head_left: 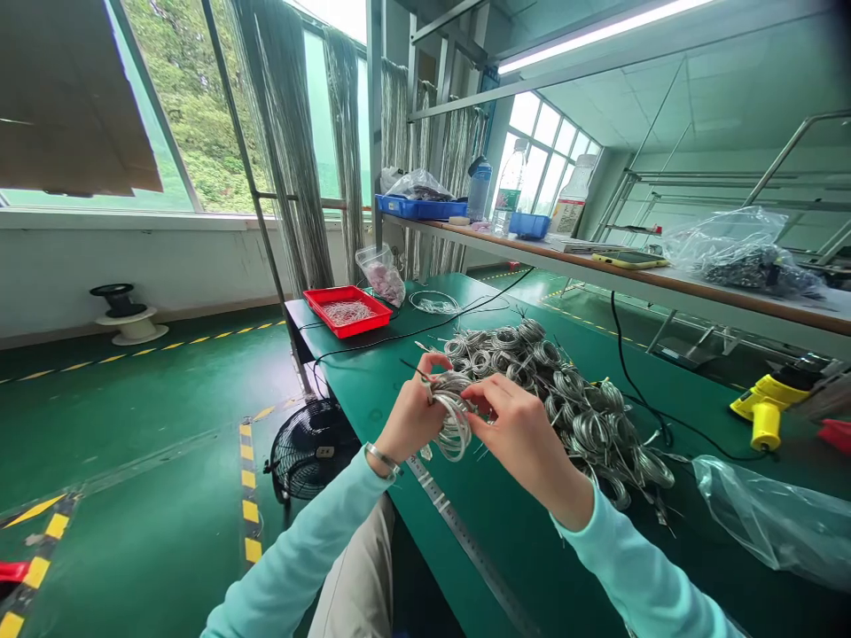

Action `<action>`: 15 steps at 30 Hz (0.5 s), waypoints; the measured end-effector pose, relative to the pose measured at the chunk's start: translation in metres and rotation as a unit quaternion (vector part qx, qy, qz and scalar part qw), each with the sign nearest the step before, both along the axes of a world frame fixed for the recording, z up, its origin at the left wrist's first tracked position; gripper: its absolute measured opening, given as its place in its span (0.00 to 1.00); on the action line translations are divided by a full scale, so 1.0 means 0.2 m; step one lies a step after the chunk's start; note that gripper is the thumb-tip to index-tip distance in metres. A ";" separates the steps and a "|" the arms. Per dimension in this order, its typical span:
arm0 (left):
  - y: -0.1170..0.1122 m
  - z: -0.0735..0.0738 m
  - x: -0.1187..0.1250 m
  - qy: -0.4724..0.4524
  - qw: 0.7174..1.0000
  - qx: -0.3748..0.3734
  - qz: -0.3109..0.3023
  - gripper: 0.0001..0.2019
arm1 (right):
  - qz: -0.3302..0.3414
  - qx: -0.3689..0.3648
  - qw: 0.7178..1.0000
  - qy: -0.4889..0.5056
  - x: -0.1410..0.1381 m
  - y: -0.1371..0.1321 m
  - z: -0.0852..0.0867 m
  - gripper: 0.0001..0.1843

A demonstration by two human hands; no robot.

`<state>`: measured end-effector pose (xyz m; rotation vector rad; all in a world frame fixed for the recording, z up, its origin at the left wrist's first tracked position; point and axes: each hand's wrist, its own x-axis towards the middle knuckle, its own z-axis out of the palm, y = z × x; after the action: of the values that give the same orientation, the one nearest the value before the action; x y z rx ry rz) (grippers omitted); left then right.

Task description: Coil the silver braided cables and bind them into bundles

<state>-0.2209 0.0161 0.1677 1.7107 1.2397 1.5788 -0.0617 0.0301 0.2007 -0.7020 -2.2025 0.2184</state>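
1. Seated at a green-topped bench [532, 567], a worker in a pale turquoise sleeve [312, 540] handles a coil of silver wire [454, 424], held up just above the bench surface, in front of the body.
2. The left hand [412, 416], a metal bracelet [384, 459] at its wrist, is closed around the coil, gripping it firmly.
3. The right hand [525, 439] is curled beside the coil, its fingertips [484, 403] at the strands; whether they pinch any wire, the view cannot tell.
4. Just beyond the hands, a heap of coiled silver wire [565, 399] spreads across the bench, with thin loose ends sticking out.
5. A steel ruler [458, 536] lies along the near bench edge, beneath the hands.
6. Farther along the bench sit a red tray [347, 310] of fine wire and a plastic bag [382, 275] of pinkish pieces, with a black cable [425, 328] trailing past them.
7. To the right, a yellow hot air gun [764, 403] and a clear plastic bag [771, 523] rest on the bench.
8. Overhead, a shelf [665, 285] carries a blue tray [418, 208], bottles [509, 190] and a bag of dark parts [737, 257].
9. Below left, a black fan [312, 447] stands on the green floor [146, 425].
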 end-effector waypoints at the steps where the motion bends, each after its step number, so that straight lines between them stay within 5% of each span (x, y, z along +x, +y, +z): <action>1: -0.01 -0.01 0.00 0.007 1.000 0.020 0.004 0.19 | -0.010 0.017 1.000 0.000 0.00 -0.02 0.00 0.05; 7: -0.06 -0.01 0.01 0.032 0.995 0.083 0.039 0.20 | 0.033 0.002 0.999 0.009 0.00 -0.09 0.02 0.09; 15: -0.05 -0.05 0.03 -0.004 0.996 0.087 0.000 0.22 | 0.060 -0.096 0.991 0.072 -0.01 -0.09 -0.02 0.06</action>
<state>-0.2159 0.0065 0.1579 1.8083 1.1277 1.7361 -0.0635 0.0111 0.1968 -0.6355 -2.1051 0.5320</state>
